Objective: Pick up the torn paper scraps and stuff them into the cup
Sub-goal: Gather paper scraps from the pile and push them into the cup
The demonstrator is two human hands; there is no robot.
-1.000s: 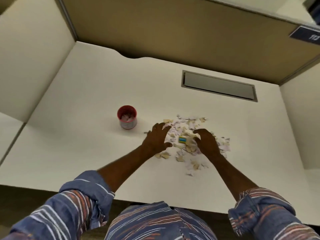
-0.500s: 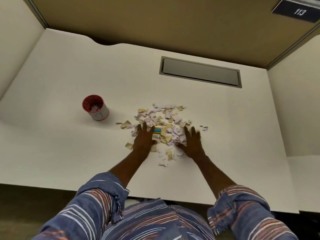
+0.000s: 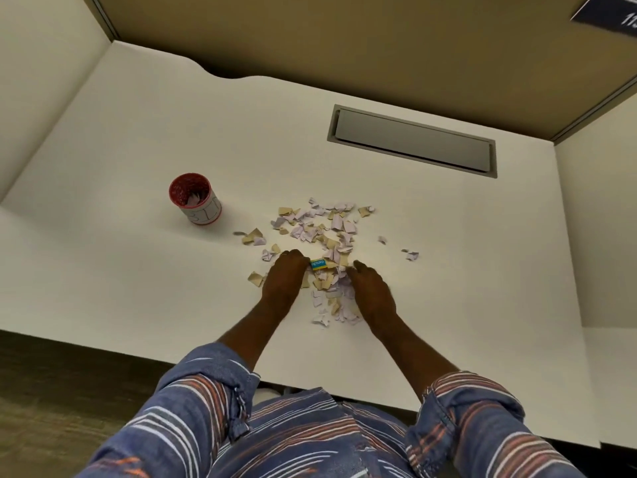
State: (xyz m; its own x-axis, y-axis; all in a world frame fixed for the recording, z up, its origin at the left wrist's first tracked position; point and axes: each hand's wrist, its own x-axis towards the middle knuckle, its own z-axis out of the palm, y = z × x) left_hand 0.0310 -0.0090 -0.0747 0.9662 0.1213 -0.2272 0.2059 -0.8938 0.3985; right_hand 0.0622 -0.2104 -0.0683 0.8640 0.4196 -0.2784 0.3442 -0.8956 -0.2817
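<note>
Where scraps lie, hands (palms down) clutch them.

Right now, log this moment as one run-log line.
stage: gathering; left hand: on scraps; right hand: on scraps; cup: upright, few scraps inside; table: most scraps loose

Your left hand and right hand: fingertips curl under, out of sight, so any grip on the scraps cannot be told. Scraps beneath both palms are hidden.
Cup: a few pale pieces inside, count unclear. Marks on its white band are unreadable.
Blue scrap between your hands: print too small to read.
Sign, top right: cut by the edge, only "11" shows.
Your sleeves and shirt run off the bottom edge.
</note>
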